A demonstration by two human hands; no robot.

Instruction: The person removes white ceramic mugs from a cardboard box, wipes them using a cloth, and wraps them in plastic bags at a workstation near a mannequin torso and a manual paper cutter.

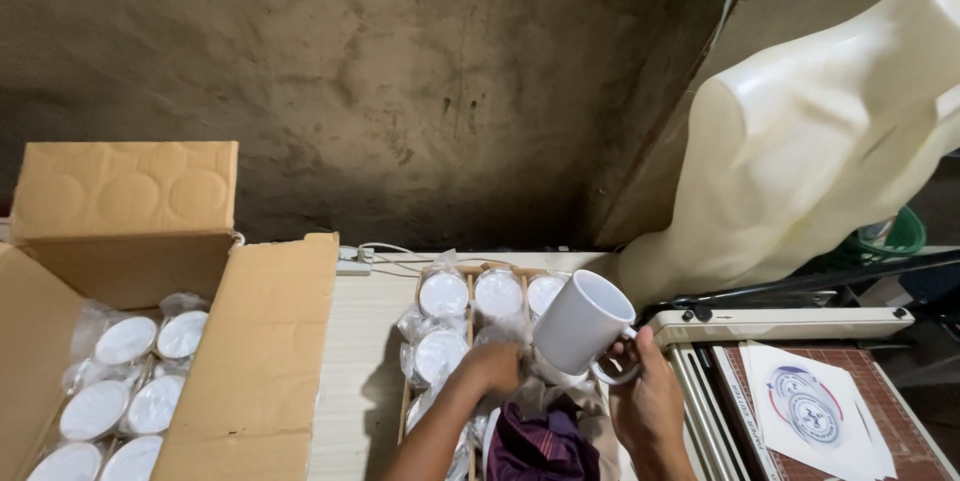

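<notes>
Counting from nearest outward, we record two hands, one bare mug held up, about five wrapped mugs visible in the open tray and six in the carton. Our right hand (650,406) is curled round the handle of a white mug (580,326), fingers pinched through the loop, holding it tilted above the tray with its open mouth turned up and to the right. The mug is plain, glossy and unprinted. Our left hand (492,366) is closed with fingers pressed down on the clear plastic wrapping (515,333) just beside the mug's base; what it grips we cannot tell. A purple cloth (540,446) lies below both hands. The wooden tray (470,286) sits on a pale table (362,361). To the left stands the open cardboard carton (250,361); to the right, a paper cutter (790,326) with printed sheets (815,411). Farther back, a cream mannequin torso (810,161) leans against the dark wall (400,81).
</notes>
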